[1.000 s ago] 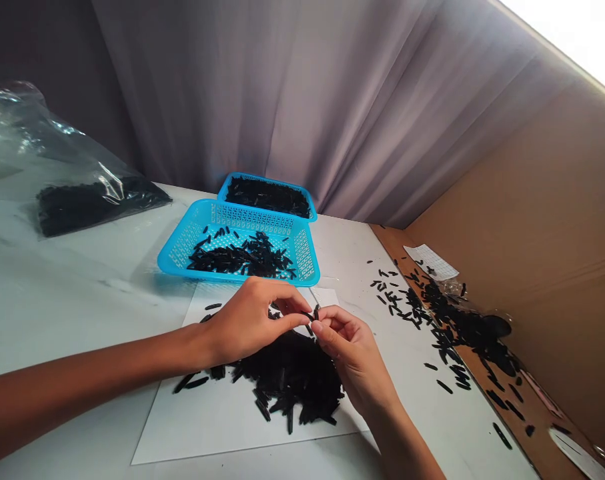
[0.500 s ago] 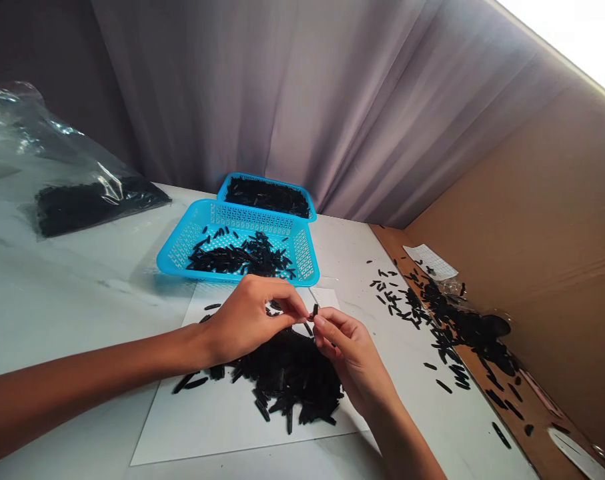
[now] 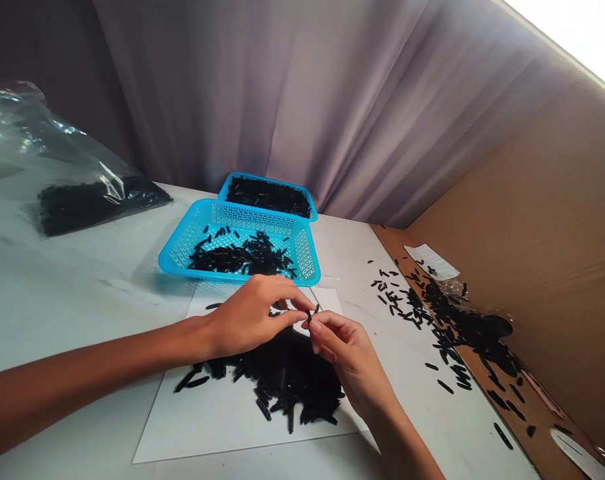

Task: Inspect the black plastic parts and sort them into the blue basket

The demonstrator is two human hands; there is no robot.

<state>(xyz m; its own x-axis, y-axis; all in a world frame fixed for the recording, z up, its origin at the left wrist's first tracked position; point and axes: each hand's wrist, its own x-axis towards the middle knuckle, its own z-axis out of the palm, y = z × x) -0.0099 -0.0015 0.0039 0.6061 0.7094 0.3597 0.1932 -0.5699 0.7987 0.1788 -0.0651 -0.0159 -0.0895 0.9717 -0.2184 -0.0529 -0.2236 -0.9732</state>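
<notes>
My left hand (image 3: 255, 315) reaches in from the left, with thumb and fingertips pinched at one small black elongated piece (image 3: 309, 316). Touching the same piece from the other side is my right hand (image 3: 351, 340), its thumb and fingers closed. A second dark sliver shows just behind the fingertips; which hand has it, I cannot tell. Below both hands a heap of similar black pieces (image 3: 299, 383) lies on a white sheet (image 3: 182, 433). Just beyond the hands stands a blue basket (image 3: 177, 259) with a loose layer of these pieces in it.
A second blue basket (image 3: 313, 212), full of black pieces, stands behind the first. At the left lies a clear plastic bag (image 3: 72, 153) with black contents. Many pieces are scattered at right (image 3: 482, 330), near a gridded paper (image 3: 445, 267) and a cardboard wall (image 3: 547, 233).
The black piece between my fingertips has turned and shifted slightly left. My right fingertips have moved a little left and closer to my left hand.
</notes>
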